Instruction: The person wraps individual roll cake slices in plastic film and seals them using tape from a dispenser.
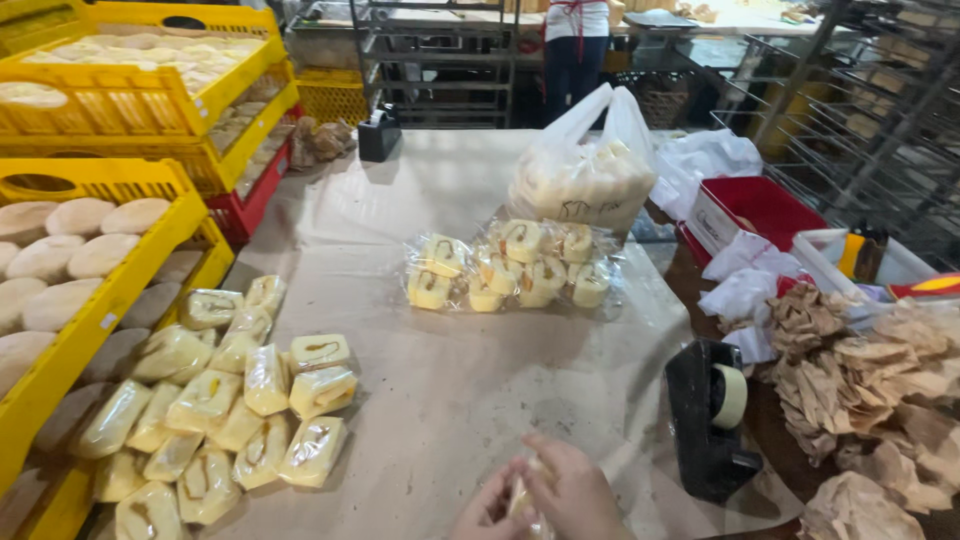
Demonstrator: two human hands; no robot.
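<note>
My left hand (485, 512) and my right hand (575, 492) meet at the bottom edge of the view, both closed around one wrapped pastry slice (522, 498) in clear film. A pile of several wrapped slices (235, 400) lies to the left on the brown paper (450, 390). More wrapped rolls (505, 270) sit in the middle of the table. A black tape dispenser (708, 415) stands just right of my right hand.
A filled clear plastic bag (585, 175) stands behind the rolls. Yellow crates of round breads (90, 250) are stacked on the left. Crumpled brown paper (870, 390), a red bin (755, 210) and white bags lie right. A person stands behind metal racks (575, 45).
</note>
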